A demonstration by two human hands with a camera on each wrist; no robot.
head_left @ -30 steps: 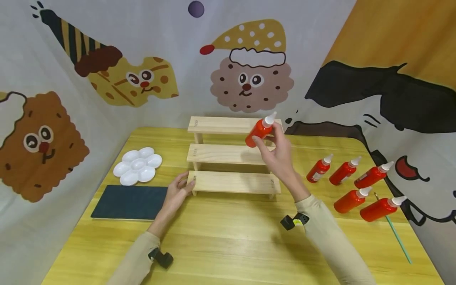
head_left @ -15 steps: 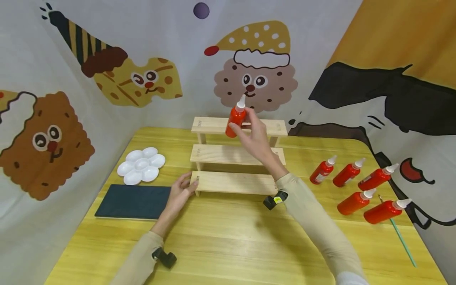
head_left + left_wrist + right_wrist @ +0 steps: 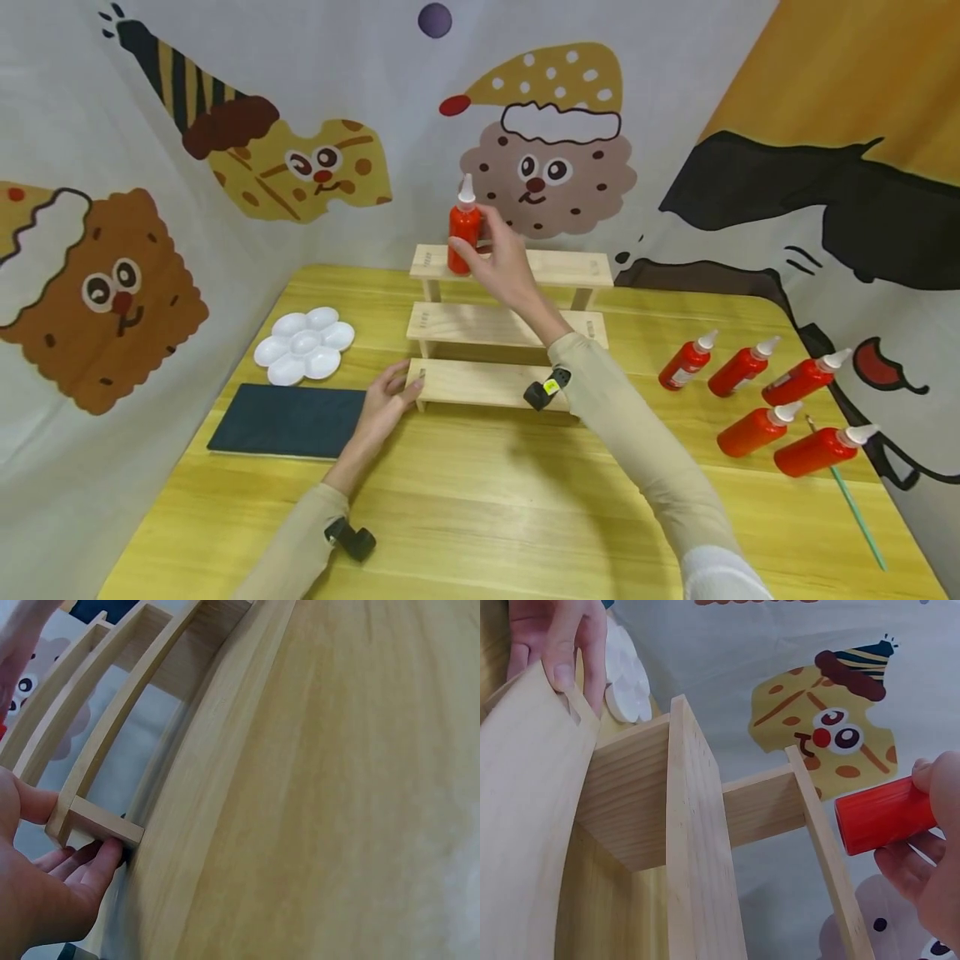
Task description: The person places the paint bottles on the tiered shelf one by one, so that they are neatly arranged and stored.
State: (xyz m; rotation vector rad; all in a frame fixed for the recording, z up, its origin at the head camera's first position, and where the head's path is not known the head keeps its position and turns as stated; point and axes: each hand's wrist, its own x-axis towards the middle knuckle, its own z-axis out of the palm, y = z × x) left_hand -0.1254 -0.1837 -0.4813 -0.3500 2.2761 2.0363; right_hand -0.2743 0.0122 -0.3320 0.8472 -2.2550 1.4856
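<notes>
My right hand (image 3: 504, 260) grips a red squeeze bottle (image 3: 463, 225) with a white pointed cap, upright at the left end of the top step of a three-step wooden stand (image 3: 480, 383). In the right wrist view, the bottle's base (image 3: 855, 825) is close to the top board (image 3: 817, 825), with a small gap showing. My left hand (image 3: 384, 408) holds the left end of the lowest step. Seen from the left wrist, its thumb (image 3: 37, 804) lies on the board and its fingers (image 3: 101, 870) are against the end support.
Several matching red bottles (image 3: 752, 432) stand at the right of the table (image 3: 480, 517), near a thin green-handled brush (image 3: 858, 521). To the left are a white flower-shaped palette (image 3: 303, 343) and a dark rectangular board (image 3: 285, 421). A printed curtain (image 3: 420, 150) hangs behind.
My right hand has carried the bottle leftward across the stand, from the right end to the left end of the top step, and turned it upright. The left hand keeps its hold.
</notes>
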